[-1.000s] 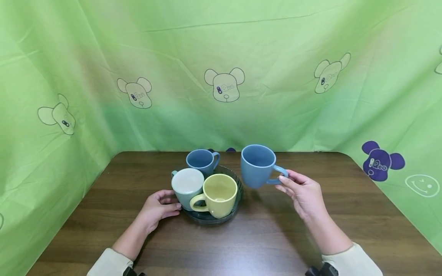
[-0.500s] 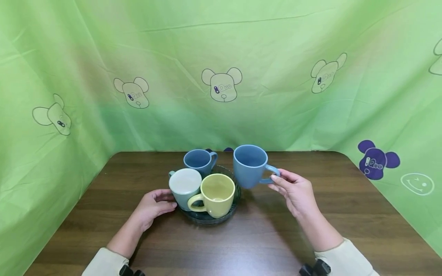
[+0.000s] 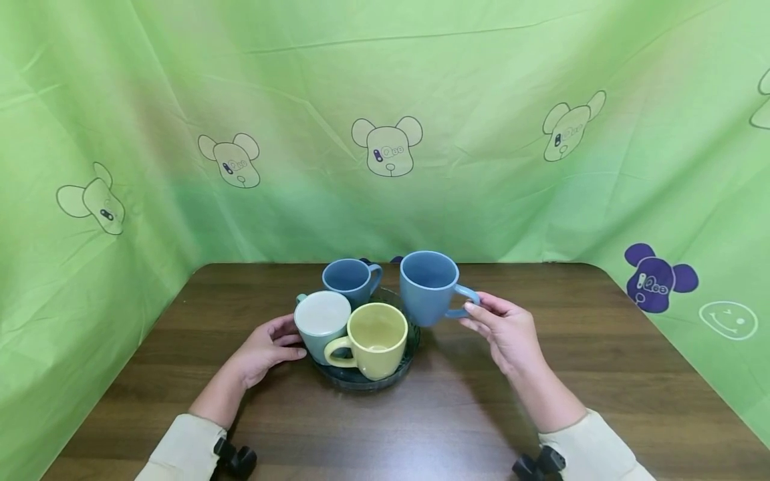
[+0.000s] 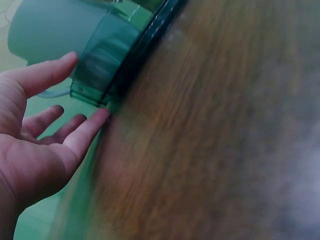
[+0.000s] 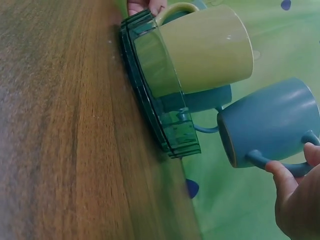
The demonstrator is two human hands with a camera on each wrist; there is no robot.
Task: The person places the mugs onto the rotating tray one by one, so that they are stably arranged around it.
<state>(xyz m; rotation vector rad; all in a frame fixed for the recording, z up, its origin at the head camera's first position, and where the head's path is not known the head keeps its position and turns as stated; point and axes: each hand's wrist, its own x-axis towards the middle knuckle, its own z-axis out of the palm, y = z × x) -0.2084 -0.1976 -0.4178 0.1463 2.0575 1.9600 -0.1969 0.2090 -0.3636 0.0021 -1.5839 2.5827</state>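
In the head view, a blue mug hangs in the air at the right side of a dark green see-through tray. My right hand pinches its handle between thumb and fingers. On the tray stand a yellow mug, a pale mint mug and a second blue mug behind them. My left hand is at the tray's left side, fingers loosely bent. The left wrist view has one fingertip at the tray's edge and the thumb beside the tray wall, close to the mint mug.
A brown wooden table carries the tray near its far edge. Behind and at both sides hangs a green cloth printed with bear heads. The right wrist view has the raised blue mug's base beside the tray's rim.
My right hand has carried the blue mug left, closer to the tray. My left hand has stayed beside the tray, rising slightly. The head view has shifted a little.
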